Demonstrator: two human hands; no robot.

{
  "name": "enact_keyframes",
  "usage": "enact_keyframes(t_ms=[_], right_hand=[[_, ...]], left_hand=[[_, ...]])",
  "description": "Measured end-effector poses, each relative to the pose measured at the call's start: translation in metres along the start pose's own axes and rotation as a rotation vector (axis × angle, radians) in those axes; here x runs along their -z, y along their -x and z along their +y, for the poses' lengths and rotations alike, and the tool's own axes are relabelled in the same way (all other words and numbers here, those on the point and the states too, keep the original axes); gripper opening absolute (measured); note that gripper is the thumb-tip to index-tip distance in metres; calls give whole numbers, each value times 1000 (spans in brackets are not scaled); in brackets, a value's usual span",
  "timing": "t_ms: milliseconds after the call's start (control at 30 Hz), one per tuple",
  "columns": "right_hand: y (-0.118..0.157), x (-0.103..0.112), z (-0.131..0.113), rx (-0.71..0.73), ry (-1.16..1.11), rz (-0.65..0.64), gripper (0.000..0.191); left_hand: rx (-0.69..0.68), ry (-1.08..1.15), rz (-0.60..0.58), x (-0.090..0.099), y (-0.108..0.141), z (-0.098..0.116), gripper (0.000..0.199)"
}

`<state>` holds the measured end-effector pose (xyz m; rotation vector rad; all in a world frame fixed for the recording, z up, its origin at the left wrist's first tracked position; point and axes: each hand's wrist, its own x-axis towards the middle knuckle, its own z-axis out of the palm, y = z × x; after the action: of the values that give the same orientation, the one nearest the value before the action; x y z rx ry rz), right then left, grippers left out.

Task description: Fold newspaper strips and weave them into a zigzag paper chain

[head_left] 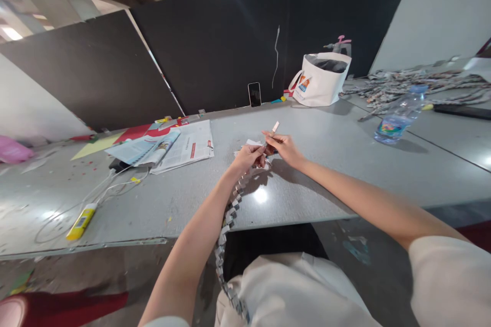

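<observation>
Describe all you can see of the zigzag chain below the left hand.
The chain is long, narrow and flexible-looking, made of small grey-and-white folded pieces, apparently paper, with stepped edges. From the left hand it hangs over the table edge beside the left forearm, curving toward the picture's bottom. Fingers hide its upper end.
</observation>
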<state>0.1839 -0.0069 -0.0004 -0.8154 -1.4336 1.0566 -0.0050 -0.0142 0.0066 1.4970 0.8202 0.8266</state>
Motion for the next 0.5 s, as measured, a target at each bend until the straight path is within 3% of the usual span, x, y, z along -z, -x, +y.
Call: enact_keyframes(t_ms=[233,500], right_hand=[[-2,1,4,8,21,-35,51],[0,6,18,114,119,-200,48]], left_hand=[[13,24,-3,-2,0,2,38],[74,234,-81,-3,8,13,29]])
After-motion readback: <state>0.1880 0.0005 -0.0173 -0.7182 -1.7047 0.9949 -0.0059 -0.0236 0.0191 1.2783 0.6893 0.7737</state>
